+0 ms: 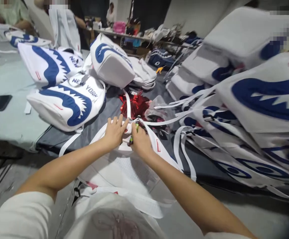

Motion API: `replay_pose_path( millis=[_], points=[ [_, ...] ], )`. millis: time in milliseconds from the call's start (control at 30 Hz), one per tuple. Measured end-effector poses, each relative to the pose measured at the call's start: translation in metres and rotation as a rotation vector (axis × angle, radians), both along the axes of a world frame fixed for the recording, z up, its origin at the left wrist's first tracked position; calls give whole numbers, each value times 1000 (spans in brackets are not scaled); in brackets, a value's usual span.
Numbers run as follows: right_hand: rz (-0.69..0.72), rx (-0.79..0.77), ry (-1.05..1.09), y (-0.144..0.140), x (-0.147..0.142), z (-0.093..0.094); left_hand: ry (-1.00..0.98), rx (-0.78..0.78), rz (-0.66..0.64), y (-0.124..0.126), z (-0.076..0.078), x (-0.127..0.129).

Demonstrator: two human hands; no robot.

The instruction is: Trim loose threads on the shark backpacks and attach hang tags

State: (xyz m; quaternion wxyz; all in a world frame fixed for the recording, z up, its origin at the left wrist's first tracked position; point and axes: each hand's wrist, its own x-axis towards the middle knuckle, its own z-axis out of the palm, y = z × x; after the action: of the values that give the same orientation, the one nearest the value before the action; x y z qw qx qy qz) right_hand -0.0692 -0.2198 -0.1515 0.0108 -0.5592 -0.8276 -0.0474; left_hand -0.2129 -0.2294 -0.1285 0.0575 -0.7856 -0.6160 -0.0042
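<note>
A white backpack (124, 162) lies in front of me at the table's edge, its top end facing away. My left hand (114, 133) rests on the bag's upper part with fingers stretched out and apart. Close beside it, my right hand (141, 141) is closed around a small green-and-black tool (136, 127), which looks like thread snips. The fingers partly hide the tool, so I cannot tell whether its tip touches the bag. White straps (164, 122) run from near the bag's top to the right.
White backpacks (69, 99) with blue shark-mouth prints lie at left. A tall stack of similar bags (253, 99) stands at right. Red shiny wrapping (135, 104) and clear plastic (158, 111) lie beyond my hands. A phone (0, 103) rests far left; people are at the back.
</note>
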Motion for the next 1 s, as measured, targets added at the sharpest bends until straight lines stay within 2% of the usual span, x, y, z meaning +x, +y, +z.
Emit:
replay_pose_path(
  millis=[200,433,567,667,767,833,900,1000],
  points=[
    [60,1,103,1,9,-1,5,-53,30,-6,5,-12],
    [38,7,130,11,7,-14,77,-80,-4,9,-5,-2],
    [100,52,172,16,15,-18,78,-68,11,10,-7,0],
    [228,116,310,9,34,-13,62,-42,13,7,-7,-1],
    [320,175,609,-6,52,-1,40,-31,4,5,-6,-2],
    [329,75,803,-14,55,8,26,-29,2,6,-6,-3],
    [315,-162,882,-13,53,15,16,-42,3,6,-6,-3],
    [308,-494,768,1,46,20,4,-66,8,7,-5,-4]
  ],
)
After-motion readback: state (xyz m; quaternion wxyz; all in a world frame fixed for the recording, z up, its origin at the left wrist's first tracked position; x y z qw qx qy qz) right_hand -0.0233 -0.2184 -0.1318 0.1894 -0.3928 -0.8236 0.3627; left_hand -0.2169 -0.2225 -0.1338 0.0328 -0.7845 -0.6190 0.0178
